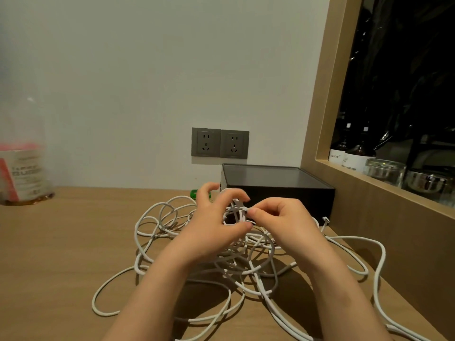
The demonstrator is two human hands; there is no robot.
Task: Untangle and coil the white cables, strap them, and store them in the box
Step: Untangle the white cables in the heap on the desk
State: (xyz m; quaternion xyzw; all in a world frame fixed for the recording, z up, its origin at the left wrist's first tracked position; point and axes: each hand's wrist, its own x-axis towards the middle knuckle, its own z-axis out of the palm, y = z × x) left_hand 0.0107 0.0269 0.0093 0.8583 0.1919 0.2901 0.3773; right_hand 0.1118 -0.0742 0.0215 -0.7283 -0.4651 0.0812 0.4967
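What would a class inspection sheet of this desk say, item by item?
Surface: wooden desk, against a white wall.
Job's things: black box at the back right, lid on; no strap that can be told.
Clutter: clear bag far left; small green thing behind the left hand.
Hands: left hand and right hand both pinch strands of a knot, lifted before the box.
Cables: white cables in loose tangled loops over the desk; none coiled.
Surroundings: two sockets; niche with bottles and glass jars at right.

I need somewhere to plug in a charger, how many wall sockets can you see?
2: the left socket and the right socket, side by side on the wall just above the black box. None looks hidden.
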